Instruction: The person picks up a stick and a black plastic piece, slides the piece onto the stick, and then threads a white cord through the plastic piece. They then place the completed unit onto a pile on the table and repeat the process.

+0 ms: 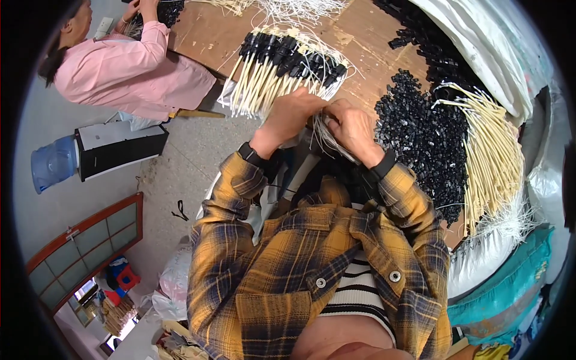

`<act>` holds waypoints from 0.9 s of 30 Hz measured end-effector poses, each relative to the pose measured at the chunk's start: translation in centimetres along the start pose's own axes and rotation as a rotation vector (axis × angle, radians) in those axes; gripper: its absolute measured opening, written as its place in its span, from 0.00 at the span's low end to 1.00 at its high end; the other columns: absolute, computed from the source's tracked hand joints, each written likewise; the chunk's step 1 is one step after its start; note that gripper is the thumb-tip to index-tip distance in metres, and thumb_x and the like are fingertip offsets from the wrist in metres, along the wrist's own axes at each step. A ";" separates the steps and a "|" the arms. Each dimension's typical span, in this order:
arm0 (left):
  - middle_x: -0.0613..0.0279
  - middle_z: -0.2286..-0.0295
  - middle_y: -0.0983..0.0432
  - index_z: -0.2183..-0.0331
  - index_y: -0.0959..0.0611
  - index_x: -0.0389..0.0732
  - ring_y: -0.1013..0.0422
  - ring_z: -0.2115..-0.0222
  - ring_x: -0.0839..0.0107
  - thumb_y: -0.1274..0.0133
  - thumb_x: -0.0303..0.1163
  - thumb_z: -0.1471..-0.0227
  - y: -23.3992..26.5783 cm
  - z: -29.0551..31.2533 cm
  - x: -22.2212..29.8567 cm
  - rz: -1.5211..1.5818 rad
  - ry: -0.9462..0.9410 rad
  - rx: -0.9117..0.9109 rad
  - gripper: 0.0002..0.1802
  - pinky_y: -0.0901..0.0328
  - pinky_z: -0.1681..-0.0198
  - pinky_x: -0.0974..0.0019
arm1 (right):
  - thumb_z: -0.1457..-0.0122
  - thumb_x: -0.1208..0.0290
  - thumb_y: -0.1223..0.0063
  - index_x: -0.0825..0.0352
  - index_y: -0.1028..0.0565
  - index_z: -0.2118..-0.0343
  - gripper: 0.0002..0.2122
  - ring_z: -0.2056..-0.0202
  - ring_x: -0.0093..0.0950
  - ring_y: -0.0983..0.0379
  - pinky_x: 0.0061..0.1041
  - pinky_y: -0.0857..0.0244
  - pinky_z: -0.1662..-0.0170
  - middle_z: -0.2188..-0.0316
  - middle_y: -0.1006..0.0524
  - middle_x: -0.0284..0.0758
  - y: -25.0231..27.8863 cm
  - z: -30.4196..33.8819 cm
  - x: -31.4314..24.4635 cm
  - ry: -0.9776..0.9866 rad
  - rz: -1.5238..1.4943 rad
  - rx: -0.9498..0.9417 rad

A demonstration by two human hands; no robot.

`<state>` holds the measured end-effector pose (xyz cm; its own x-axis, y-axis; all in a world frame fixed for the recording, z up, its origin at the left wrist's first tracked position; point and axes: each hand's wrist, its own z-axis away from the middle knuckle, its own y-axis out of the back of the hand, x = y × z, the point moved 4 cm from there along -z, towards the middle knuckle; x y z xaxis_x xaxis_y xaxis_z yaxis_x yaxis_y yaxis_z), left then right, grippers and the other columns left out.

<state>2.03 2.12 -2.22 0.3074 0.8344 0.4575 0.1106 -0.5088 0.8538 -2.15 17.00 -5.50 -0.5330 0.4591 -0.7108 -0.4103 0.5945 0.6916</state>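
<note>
**Between my two hands: a bundle of pale cords, with much left to fit**

At the edge of the brown worktop (204, 36), both my hands meet over a small bundle of thin white cords (327, 135). My left hand (292, 114) is curled over the top of the bundle, fingers bent down and closed around the strands. My right hand (354, 127) is closed as well, pinching the same strands from the other side, so the two hands touch or nearly touch. Whether a black piece sits between my fingertips I cannot tell; they hide it.

Just beyond my hands lies a fanned row of finished cords (282, 66), each cream-coloured length tipped with a black plastic end piece, laid side by side with the black ends pointing away from me. I judge that row to be the work already done.

To my right a heap of loose black plastic pieces (426, 132) spreads over the board, and beside it, further right, a thick sheaf of bare cream cords (492, 156) with no tips. Both piles are large, so I reckon far more remains than is finished.

The cords in my grip look slim, limp and slightly frayed at the ends, bending where I hold them.

Across the table to my left, a person in a pink jacket (120, 66) works with their own hands at another dark pile.
</note>
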 end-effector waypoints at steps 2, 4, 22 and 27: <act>0.74 0.69 0.21 0.60 0.17 0.51 0.28 0.69 0.70 0.49 0.24 0.56 -0.3 0.1 -0.1 -0.040 -0.016 -0.003 0.19 0.33 0.72 0.68 | 0.55 0.75 0.48 0.66 0.25 0.72 0.06 0.73 0.43 0.27 0.41 0.33 0.71 0.72 0.27 0.40 -0.4 -0.1 -0.4 0.069 0.046 0.048; 0.75 0.69 0.22 0.60 0.18 0.52 0.28 0.68 0.71 0.48 0.24 0.57 -0.7 0.6 -0.6 -0.104 -0.023 -0.035 0.20 0.33 0.72 0.69 | 0.54 0.75 0.46 0.65 0.24 0.70 0.06 0.73 0.42 0.26 0.39 0.33 0.70 0.71 0.26 0.38 -0.1 0.3 -0.5 0.015 0.130 -0.013; 0.66 0.71 0.29 0.69 0.21 0.43 0.30 0.65 0.63 0.50 0.26 0.54 -3.6 -2.7 2.1 -0.132 -0.136 -0.285 0.07 0.32 0.66 0.62 | 0.53 0.75 0.49 0.66 0.29 0.79 0.03 0.78 0.39 0.26 0.35 0.33 0.75 0.77 0.27 0.39 6.4 3.4 1.9 -0.040 0.518 0.121; 0.60 0.74 0.31 0.72 0.20 0.42 0.32 0.67 0.59 0.44 0.25 0.60 -2.7 -4.0 2.1 0.001 -0.060 -0.268 0.08 0.35 0.67 0.59 | 0.53 0.75 0.46 0.64 0.26 0.74 0.03 0.76 0.41 0.28 0.38 0.34 0.72 0.76 0.28 0.39 7.1 3.5 3.4 -0.084 0.393 0.215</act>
<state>-1.43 6.15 -2.55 0.3637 0.8158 0.4497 -0.1410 -0.4290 0.8923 -4.35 25.10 -3.47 -0.5516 0.7240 -0.4142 -0.0216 0.4840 0.8748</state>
